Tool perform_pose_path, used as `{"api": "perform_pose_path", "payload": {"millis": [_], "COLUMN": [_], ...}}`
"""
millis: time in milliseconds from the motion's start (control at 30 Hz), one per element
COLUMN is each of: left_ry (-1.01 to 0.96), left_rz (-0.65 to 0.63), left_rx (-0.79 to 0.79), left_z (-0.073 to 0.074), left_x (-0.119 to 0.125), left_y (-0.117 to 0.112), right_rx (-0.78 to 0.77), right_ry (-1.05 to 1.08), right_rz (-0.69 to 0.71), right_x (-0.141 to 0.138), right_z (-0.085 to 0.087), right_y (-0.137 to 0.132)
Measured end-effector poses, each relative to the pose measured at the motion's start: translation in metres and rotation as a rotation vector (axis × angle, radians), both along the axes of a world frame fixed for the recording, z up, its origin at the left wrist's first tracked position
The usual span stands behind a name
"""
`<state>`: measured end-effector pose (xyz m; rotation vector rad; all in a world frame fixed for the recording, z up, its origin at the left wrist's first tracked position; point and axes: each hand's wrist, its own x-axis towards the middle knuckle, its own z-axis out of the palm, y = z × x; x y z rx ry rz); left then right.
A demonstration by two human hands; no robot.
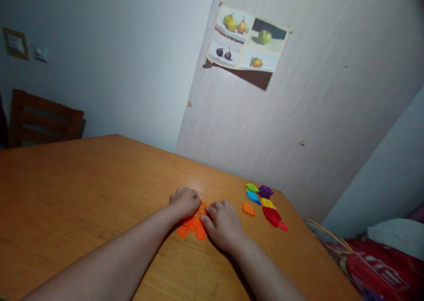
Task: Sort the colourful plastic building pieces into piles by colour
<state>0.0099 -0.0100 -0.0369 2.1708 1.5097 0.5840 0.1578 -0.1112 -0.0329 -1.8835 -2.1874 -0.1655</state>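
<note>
A small heap of flat orange plastic pieces (191, 225) with notched edges lies on the wooden table between my hands. At its far left side is my left hand (186, 201), fingers curled under and closed; whatever they hold is hidden. From the right, my right hand (224, 225) bends its thumb and fingers in against the orange pieces, with an edge of them at its fingertips. Some of the heap is covered by both hands, and a few rounded pieces stick out toward me.
Right of my hands lie an orange stack (248, 209) and groups of green (251, 187), blue (253, 197), purple (265, 191), yellow (267, 203) and red pieces (271, 215). The wooden table (82, 181) meets the wall behind. A chair (46, 117) stands far left; a red bag (384, 265) is beyond the right edge.
</note>
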Motion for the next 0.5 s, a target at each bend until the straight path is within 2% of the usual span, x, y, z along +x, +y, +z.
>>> {"api": "perform_pose_path", "payload": {"millis": [200,367,500], "left_ry": [-0.208,-0.202,-0.073], "left_rz": [0.013,-0.024,-0.054], "left_rx": [-0.040,-0.063,-0.003], "left_z": [-0.0017,-0.0036,-0.0003], "left_x": [0.0037,0.0047,0.0026], "left_y": [-0.0058,-0.0068,-0.0069], "right_rx": [-0.015,-0.016,-0.014], "right_ry": [0.059,0.092,0.122], "right_rz": [-0.030,-0.067,-0.124], "right_x": [0.0015,0.0041,0.0041], "right_z": [-0.0056,-0.0093,-0.0102], "right_y": [0.0034,0.0075,0.0095]}}
